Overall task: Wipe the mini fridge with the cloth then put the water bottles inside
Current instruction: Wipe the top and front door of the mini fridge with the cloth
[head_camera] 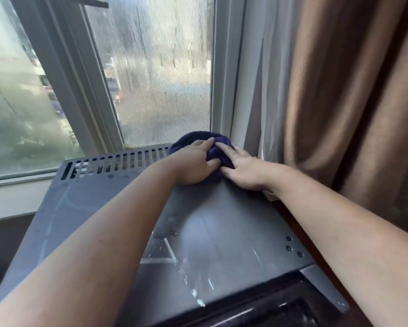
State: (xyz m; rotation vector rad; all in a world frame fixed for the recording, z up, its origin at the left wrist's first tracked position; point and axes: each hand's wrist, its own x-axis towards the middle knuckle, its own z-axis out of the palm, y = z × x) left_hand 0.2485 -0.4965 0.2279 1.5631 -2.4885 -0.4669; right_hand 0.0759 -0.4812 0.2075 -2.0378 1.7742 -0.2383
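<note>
The mini fridge (198, 232) fills six o'clock, its grey top smeared; at twelve o'clock of it both hands, left hand (193, 161) and right hand (245, 168), clutch the bunched purple cloth (212, 138). Wiping is underway, I judge; next, sweeping toward seven o'clock; no water bottles visible

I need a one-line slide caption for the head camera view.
Both hands, left and right, press a dark blue cloth onto the grey mini fridge top beside the window.

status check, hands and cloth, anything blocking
Left hand and right hand both pressed on cloth. Cloth at far right corner of fridge top, by the curtain. No bottles in view, nothing blocking.
</note>
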